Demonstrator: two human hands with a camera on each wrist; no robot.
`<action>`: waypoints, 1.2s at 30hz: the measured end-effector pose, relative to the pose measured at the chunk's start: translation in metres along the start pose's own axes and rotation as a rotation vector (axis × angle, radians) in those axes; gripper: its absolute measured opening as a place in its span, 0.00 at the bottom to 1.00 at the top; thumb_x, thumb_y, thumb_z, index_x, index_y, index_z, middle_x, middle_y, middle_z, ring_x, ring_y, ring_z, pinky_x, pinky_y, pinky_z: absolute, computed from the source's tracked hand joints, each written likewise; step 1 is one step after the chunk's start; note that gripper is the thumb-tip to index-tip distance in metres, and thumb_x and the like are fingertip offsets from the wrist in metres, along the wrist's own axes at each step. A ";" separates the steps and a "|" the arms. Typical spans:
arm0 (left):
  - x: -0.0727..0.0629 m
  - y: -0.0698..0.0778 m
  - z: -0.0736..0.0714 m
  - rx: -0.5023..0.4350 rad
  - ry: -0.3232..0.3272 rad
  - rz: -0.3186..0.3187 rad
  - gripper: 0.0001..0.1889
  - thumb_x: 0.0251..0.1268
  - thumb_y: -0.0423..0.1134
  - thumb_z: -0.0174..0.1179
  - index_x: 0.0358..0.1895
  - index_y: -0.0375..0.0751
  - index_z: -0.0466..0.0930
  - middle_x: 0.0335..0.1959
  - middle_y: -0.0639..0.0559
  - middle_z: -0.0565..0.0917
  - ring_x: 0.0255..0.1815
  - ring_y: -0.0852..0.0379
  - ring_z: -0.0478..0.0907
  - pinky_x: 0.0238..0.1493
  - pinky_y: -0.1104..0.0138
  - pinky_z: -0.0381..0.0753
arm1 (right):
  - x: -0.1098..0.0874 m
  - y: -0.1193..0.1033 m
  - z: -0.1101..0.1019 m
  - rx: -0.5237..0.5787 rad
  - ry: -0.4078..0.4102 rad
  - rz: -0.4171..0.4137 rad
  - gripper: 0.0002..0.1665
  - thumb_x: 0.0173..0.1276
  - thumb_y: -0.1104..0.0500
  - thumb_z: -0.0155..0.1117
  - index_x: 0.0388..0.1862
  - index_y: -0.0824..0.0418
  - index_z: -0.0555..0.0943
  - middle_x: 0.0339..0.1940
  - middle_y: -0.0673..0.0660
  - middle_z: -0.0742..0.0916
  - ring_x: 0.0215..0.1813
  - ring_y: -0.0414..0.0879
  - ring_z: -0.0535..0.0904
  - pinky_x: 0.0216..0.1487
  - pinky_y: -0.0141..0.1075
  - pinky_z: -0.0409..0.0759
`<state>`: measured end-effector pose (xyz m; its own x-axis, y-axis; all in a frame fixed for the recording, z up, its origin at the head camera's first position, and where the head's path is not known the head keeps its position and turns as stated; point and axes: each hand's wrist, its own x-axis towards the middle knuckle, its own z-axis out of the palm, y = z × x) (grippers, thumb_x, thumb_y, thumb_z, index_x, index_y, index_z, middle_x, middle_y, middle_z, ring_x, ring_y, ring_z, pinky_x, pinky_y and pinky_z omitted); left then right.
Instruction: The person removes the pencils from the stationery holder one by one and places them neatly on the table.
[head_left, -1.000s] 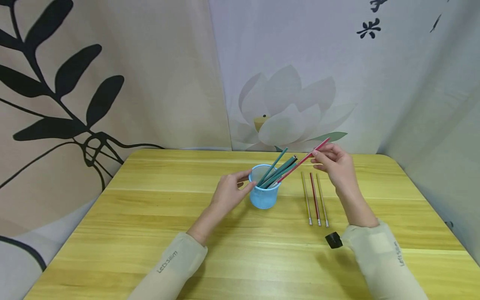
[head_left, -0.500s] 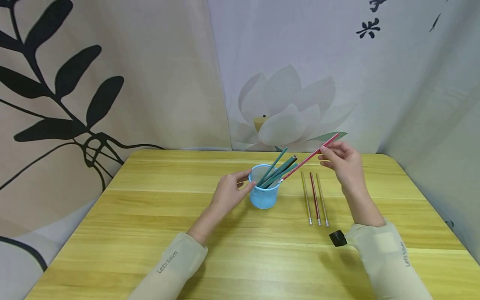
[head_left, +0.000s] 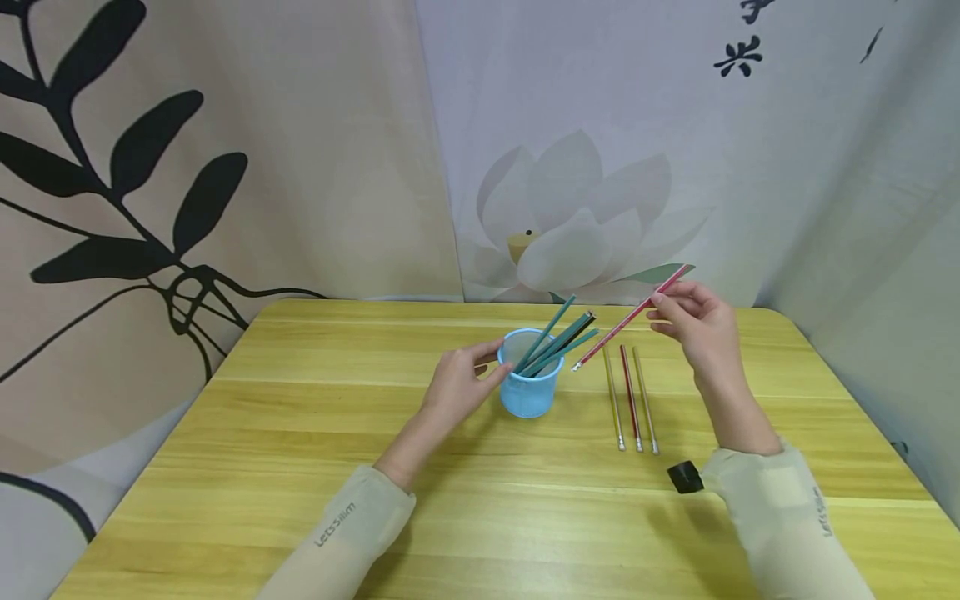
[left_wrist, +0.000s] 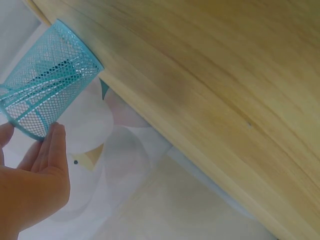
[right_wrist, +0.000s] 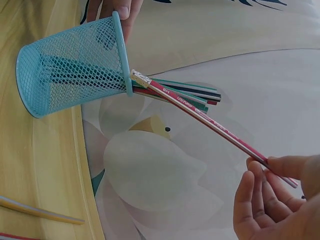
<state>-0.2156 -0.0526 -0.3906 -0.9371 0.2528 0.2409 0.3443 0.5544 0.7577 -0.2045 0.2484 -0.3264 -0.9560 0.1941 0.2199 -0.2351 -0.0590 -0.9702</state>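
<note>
The right hand [head_left: 693, 321] is pinching a red pencil [head_left: 626, 321] near its far end, so the long free length could swing and clip the mesh cup [head_left: 528, 385], tipping it, though the left hand [head_left: 457, 385] is curling around the cup's side on the table [head_left: 300, 433]. The pencil is hanging just outside the rim, slanting down from the clamped fingers [right_wrist: 260, 185].

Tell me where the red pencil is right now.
In the head view the red pencil is pinched in the right hand, slanting in the air just right of the blue mesh cup.
</note>
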 end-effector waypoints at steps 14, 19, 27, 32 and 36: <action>-0.001 0.000 -0.001 -0.016 -0.004 -0.010 0.24 0.68 0.42 0.65 0.64 0.37 0.78 0.56 0.40 0.85 0.57 0.46 0.85 0.56 0.58 0.87 | 0.000 0.003 -0.008 -0.034 0.025 0.026 0.04 0.69 0.62 0.67 0.39 0.57 0.80 0.29 0.41 0.90 0.31 0.33 0.86 0.35 0.23 0.87; 0.000 0.000 -0.001 -0.012 -0.004 -0.007 0.24 0.68 0.42 0.65 0.64 0.38 0.78 0.56 0.40 0.85 0.57 0.46 0.84 0.56 0.58 0.87 | 0.000 0.005 -0.012 -0.049 0.038 0.028 0.04 0.69 0.62 0.66 0.39 0.56 0.79 0.29 0.41 0.89 0.31 0.33 0.86 0.35 0.22 0.87; 0.000 0.001 -0.001 -0.008 -0.003 -0.009 0.24 0.68 0.42 0.65 0.64 0.37 0.78 0.56 0.40 0.85 0.57 0.47 0.84 0.56 0.59 0.87 | 0.001 0.010 -0.019 -0.052 0.049 0.038 0.03 0.70 0.63 0.65 0.37 0.56 0.79 0.28 0.41 0.89 0.31 0.34 0.86 0.34 0.23 0.87; -0.001 0.002 -0.001 -0.010 -0.009 -0.017 0.24 0.68 0.42 0.65 0.65 0.38 0.77 0.57 0.41 0.85 0.58 0.47 0.84 0.57 0.58 0.86 | 0.001 0.012 -0.023 -0.067 0.058 0.048 0.03 0.70 0.62 0.65 0.38 0.57 0.79 0.28 0.41 0.89 0.31 0.33 0.85 0.34 0.22 0.87; 0.000 0.001 -0.001 -0.014 -0.005 -0.011 0.24 0.68 0.42 0.65 0.64 0.37 0.77 0.57 0.41 0.85 0.58 0.47 0.84 0.57 0.59 0.86 | 0.001 0.014 -0.025 -0.076 0.066 0.060 0.03 0.70 0.61 0.65 0.39 0.58 0.79 0.29 0.40 0.89 0.31 0.32 0.85 0.34 0.22 0.87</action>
<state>-0.2152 -0.0531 -0.3894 -0.9406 0.2503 0.2293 0.3327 0.5460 0.7689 -0.2042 0.2725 -0.3423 -0.9536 0.2571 0.1566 -0.1617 0.0014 -0.9868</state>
